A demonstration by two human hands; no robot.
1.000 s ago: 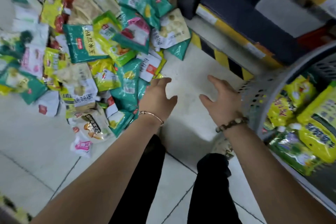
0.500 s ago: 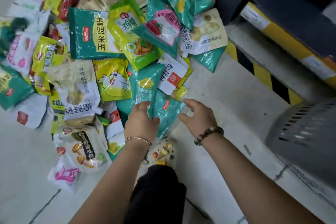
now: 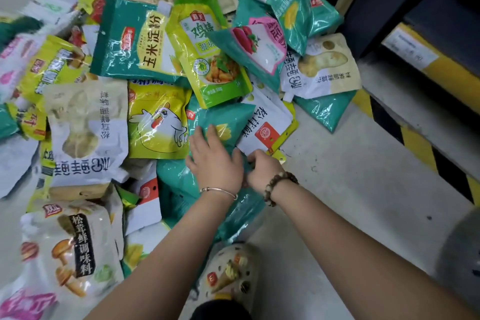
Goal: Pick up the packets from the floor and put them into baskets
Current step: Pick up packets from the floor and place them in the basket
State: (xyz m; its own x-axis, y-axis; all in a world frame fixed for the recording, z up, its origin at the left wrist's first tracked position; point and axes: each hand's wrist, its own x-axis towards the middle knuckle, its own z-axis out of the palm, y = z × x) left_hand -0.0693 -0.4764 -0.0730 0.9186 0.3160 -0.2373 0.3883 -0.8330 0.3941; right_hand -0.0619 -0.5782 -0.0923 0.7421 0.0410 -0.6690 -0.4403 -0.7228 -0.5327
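Packets heaped loose on the floor, overlapping, so none lifts cleanly. Far left the mushroom packet, then the yellow chicken packet, both untouched. Left hand lies flat, fingers spread, on the teal packet – holding nothing, likely pinning it so it doesn't slide. Right hand just beside it, touching it, fingers curled down at the edge where the teal packet meets the white packet – probably working under a corner; can't tell if anything is gripped yet. Far right a grey blur, likely the basket, well apart from the pile, so a carry across follows.
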